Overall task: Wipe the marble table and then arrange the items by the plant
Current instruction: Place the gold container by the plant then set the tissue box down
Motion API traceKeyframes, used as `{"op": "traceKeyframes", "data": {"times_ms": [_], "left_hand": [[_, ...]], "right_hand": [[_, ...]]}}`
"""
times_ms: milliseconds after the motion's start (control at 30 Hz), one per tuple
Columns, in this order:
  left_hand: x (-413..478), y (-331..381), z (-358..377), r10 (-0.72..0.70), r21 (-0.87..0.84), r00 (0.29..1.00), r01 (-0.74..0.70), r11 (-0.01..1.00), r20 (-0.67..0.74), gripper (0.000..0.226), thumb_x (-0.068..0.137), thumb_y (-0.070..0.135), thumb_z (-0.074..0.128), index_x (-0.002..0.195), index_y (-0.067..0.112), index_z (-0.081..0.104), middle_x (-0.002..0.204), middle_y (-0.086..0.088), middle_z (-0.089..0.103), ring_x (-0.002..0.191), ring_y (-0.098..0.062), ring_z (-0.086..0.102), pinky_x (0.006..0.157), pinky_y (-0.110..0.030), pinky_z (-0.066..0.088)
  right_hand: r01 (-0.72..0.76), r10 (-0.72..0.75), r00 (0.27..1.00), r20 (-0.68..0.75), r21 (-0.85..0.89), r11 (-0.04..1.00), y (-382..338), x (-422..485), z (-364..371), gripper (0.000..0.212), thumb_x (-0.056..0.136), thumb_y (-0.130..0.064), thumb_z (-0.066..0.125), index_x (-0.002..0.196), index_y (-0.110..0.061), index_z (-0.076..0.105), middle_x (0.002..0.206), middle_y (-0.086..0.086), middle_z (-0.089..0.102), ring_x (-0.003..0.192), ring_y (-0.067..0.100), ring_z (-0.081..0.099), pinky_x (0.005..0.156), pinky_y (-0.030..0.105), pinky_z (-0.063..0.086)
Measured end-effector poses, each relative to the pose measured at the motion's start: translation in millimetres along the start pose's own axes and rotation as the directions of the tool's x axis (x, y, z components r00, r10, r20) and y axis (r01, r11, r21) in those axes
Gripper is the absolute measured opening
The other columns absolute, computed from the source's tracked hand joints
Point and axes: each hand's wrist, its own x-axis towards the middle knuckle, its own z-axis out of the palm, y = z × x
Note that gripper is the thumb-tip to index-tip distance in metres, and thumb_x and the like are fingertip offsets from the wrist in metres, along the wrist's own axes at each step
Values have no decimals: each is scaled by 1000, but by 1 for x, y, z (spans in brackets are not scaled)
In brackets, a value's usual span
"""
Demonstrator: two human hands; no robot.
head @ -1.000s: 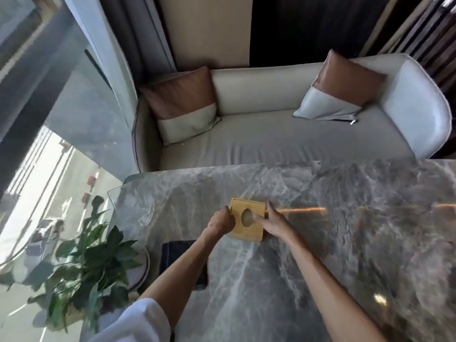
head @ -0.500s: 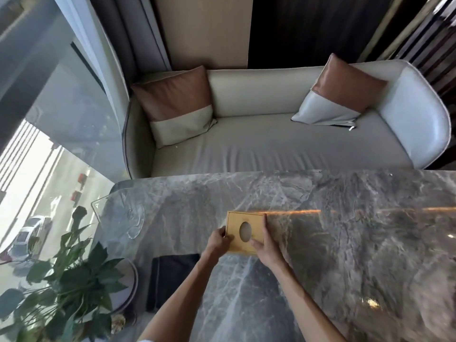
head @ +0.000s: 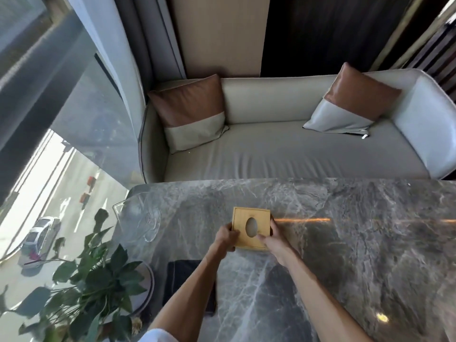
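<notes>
A square wooden tissue box (head: 250,219) with an oval hole in its top sits on the grey marble table (head: 345,255). My left hand (head: 225,239) grips its left side and my right hand (head: 272,239) grips its right side, thumb on the lid. A dark folded cloth (head: 183,280) lies flat on the table near my left forearm. The leafy green plant (head: 91,280) in a white pot stands at the table's left end. A clear glass dish (head: 138,218) rests on the far left corner of the table.
A beige sofa (head: 283,149) with two brown-and-white cushions runs along the table's far side. A large window fills the left, beyond the plant. The table's right half shows bare marble with light reflections.
Both hands have kept hold of the wooden box. The box has turned square to the table edge, and the view has shifted slightly.
</notes>
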Motion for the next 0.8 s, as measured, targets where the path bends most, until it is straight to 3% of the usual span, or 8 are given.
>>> {"op": "traceKeyframes", "data": {"times_ms": [100,267,433,600,800], "left_hand": [[6,11,-44,44,47,995,-40,998,-84,34,93,13,47,125,3,57,100,-14,58,87,-28,57,67,-43,56],[12,-2,-119,-7,15,984,10,1000,-179,34,93,12,42,123,4,55,98,-13,57,82,-28,56,57,-33,49],[8,-41,-149,-116,-38,973,111,993,-201,26,90,8,43,111,2,58,75,-7,54,67,-25,55,54,-33,50],[5,-70,-151,-103,-19,969,101,995,-225,31,88,4,42,112,-8,57,73,-5,50,59,-18,50,39,-25,44],[8,-85,-153,-56,-16,974,53,998,-222,24,88,6,47,106,-4,60,87,-15,56,82,-28,58,76,-50,57]], "right_hand": [[51,-51,996,79,-4,999,-23,19,30,77,90,-14,66,148,-41,25,144,-5,50,129,18,48,111,41,40],[30,-26,985,173,-23,999,-49,43,105,79,90,-18,66,148,-46,20,142,-11,51,129,15,47,111,42,38],[-36,50,979,200,-75,997,-36,43,155,85,92,-14,63,154,-35,9,150,-6,41,136,18,41,114,42,33],[-103,122,971,205,-98,990,-12,42,172,91,90,-23,67,153,-38,3,162,-6,18,147,20,23,119,49,24],[-94,111,981,161,-109,990,-7,35,177,88,91,-23,66,154,-36,6,161,-4,22,146,19,26,120,45,26]]}}
